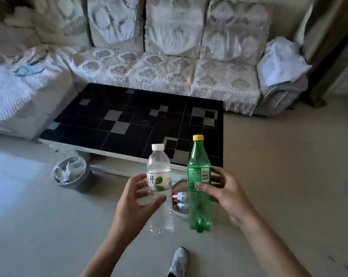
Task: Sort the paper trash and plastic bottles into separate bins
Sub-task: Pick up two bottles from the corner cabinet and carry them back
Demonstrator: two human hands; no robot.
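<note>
Left hand grip: the left hand [137, 198] curls its fingers and thumb round the middle of the clear water bottle [159, 188], thumb in front, fingers behind; it holds the bottle upright.
Right hand grip: the right hand [227, 194] curls round the green soda bottle [199, 188] at its label, thumb across the front, fingers behind; the bottle stands upright in the grip.
Clear water bottle: white cap on top, white label with a green leaf, its base hanging below the left grip, above the floor [49, 226].
Green soda bottle: yellow cap, barcode on the label, just right of the clear bottle and close beside it; whether the two touch I cannot tell.
Bin with bottles: between and beyond the two grips, mostly hidden by the bottles, a bin rim [179, 181] shows, with bottles with red and blue labels [179, 199] lying inside.
Paper bin: well to the left of the left grip, a grey round bin [75, 173] stands on the floor, filled with crumpled white paper [69, 168].
Counter: a low black counter [129, 120] with grey squares lies beyond both grips, its near edge behind the bottle tops.
Sofa: a pale patterned sofa [169, 72] runs behind the counter.
Shoe: a light shoe [179, 260] shows below the grips, on the floor.
</note>
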